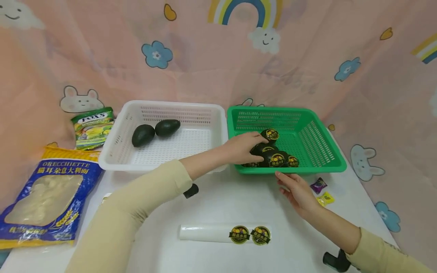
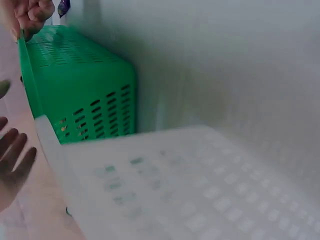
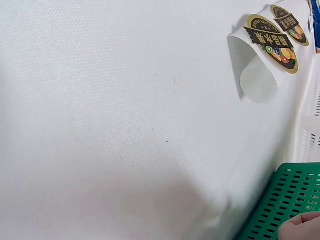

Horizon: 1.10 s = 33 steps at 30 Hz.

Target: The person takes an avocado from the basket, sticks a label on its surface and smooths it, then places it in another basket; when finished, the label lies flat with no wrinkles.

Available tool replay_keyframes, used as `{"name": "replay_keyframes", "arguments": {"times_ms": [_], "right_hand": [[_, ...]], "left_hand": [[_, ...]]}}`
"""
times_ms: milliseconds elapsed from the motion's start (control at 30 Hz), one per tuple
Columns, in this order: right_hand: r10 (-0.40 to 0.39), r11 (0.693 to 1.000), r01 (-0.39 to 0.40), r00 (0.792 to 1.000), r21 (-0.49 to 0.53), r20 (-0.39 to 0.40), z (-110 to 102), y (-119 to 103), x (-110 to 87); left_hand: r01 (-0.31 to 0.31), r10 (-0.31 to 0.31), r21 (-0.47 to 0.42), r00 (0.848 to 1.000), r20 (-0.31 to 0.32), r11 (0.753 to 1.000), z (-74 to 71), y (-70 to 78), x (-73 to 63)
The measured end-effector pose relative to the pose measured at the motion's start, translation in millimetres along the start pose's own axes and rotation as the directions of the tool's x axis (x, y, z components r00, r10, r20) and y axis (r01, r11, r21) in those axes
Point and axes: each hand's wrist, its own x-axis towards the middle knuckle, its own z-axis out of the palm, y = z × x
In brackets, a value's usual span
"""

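My left hand [image 1: 244, 147] reaches into the green basket [image 1: 327, 169], its fingers spread at a pile of dark avocados [image 1: 261, 148] that bear round black-and-gold stickers. In the left wrist view, the fingers of this hand [image 2: 15, 160] stand apart above the basket rim, and the avocados are mostly hidden by the basket wall. At the basket's front rim, my right hand [image 1: 296, 192] pinches the edge between thumb and fingers. The right wrist view catches only a bit of this hand [image 3: 302, 227] by the green wall. Two avocados without stickers [image 1: 155, 131] lie in the white basket [image 1: 112, 161].
A curled white sheet with two round stickers [image 1: 211, 232] lies at the front. Purple and yellow wrapped candies [image 1: 321, 191] are right of the green basket. At left are an orecchiette bag [image 1: 44, 201] and a green candy bag [image 1: 93, 131]. A patterned curtain [image 1: 211, 76] hangs behind.
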Motion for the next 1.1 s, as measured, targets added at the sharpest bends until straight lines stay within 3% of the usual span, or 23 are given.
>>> {"name": "replay_keyframes", "arguments": {"times_ms": [100, 200, 267, 333, 400, 433, 467, 533, 567, 600, 633, 667, 700, 767, 833, 933, 1033, 1100], "right_hand": [[-0.002, 1.0, 0.003, 1.0, 0.027, -0.008, 0, 1, -0.4], [-0.007, 0.998, 0.007, 1.0, 0.067, -0.008, 2, 2, -0.7], [-0.006, 0.995, 0.007, 1.0, 0.103, -0.013, 4, 2, -0.8], [-0.002, 0.991, 0.004, 1.0, 0.133, -0.014, 5, 2, -0.8], [0.007, 0.988, -0.004, 1.0, 0.156, -0.017, 7, 1, -0.8], [0.011, 0.986, -0.008, 1.0, 0.165, -0.019, 8, 1, -0.8], [0.014, 0.985, -0.011, 1.0, 0.17, -0.019, 9, 1, -0.9], [0.027, 0.987, -0.027, 1.0, 0.158, 0.004, 12, 2, -2.0], [0.035, 0.989, -0.039, 0.999, 0.142, 0.03, 14, 3, -3.0], [0.048, 0.991, -0.056, 0.997, 0.12, 0.068, 17, 4, -4.3], [0.061, 0.994, -0.071, 0.991, 0.082, 0.116, 20, 4, -5.8], [0.074, 0.996, -0.08, 0.981, 0.027, 0.178, 24, 4, -7.3], [0.091, 0.996, -0.083, 0.965, -0.041, 0.244, 30, 3, -8.5], [0.112, 0.983, -0.044, 0.916, -0.18, 0.386, 44, -5, -9.0], [0.109, 0.952, 0.059, 0.852, -0.301, 0.512, 63, -20, -7.4], [0.088, 0.879, 0.257, 0.742, -0.402, 0.665, 95, -56, -0.4], [0.067, 0.784, 0.446, 0.631, -0.433, 0.773, 129, -100, 12.8], [0.075, 0.712, 0.539, 0.579, -0.45, 0.812, 152, -126, 27.0]], "left_hand": [[-0.105, 0.083, -0.192, 0.989, -0.119, 0.976, -3.0, -2.7, -32.4], [-0.167, 0.123, -0.422, 0.984, -0.129, 0.891, 3.0, -8.5, -72.7], [-0.109, 0.095, -0.563, 0.994, -0.053, 0.819, 11.1, -14.2, -100.6], [0.023, 0.015, -0.681, 0.999, 0.05, 0.732, 22.0, -22.9, -126.5], [0.18, -0.116, -0.78, 0.984, 0.138, 0.6, 32.5, -33.4, -148.8], [0.242, -0.195, -0.832, 0.967, 0.165, 0.499, 36.9, -39.1, -157.7], [0.279, -0.282, -0.883, 0.943, 0.177, 0.377, 40.3, -44.8, -165.3], [0.248, -0.46, -0.96, 0.872, 0.164, 0.128, 43.8, -55.3, -177.4], [0.195, -0.535, -0.98, 0.832, 0.15, 0.029, 44.1, -59.5, -182.2], [0.133, -0.595, -0.99, 0.793, 0.133, -0.044, 43.5, -63.1, -186.1], [0.076, -0.639, -0.993, 0.76, 0.118, -0.093, 42.8, -66.0, -189.1], [0.036, -0.669, -0.993, 0.736, 0.104, -0.115, 42.0, -68.2, -191.4], [0.014, -0.686, -0.993, 0.722, 0.091, -0.117, 41.1, -69.7, -193.3], [0.011, -0.689, -0.994, 0.72, 0.081, -0.106, 39.2, -70.9, -195.4], [0.019, -0.684, -0.996, 0.725, 0.076, -0.091, 37.7, -70.3, -195.9], [0.024, -0.682, -0.996, 0.727, 0.075, -0.084, 36.7, -69.3, -196.2], [0.037, -0.682, -0.996, 0.727, 0.084, -0.084, 36.1, -68.5, -196.8], [0.041, -0.675, -0.996, 0.733, 0.086, -0.083, 36.2, -68.1, -197.2]]}}
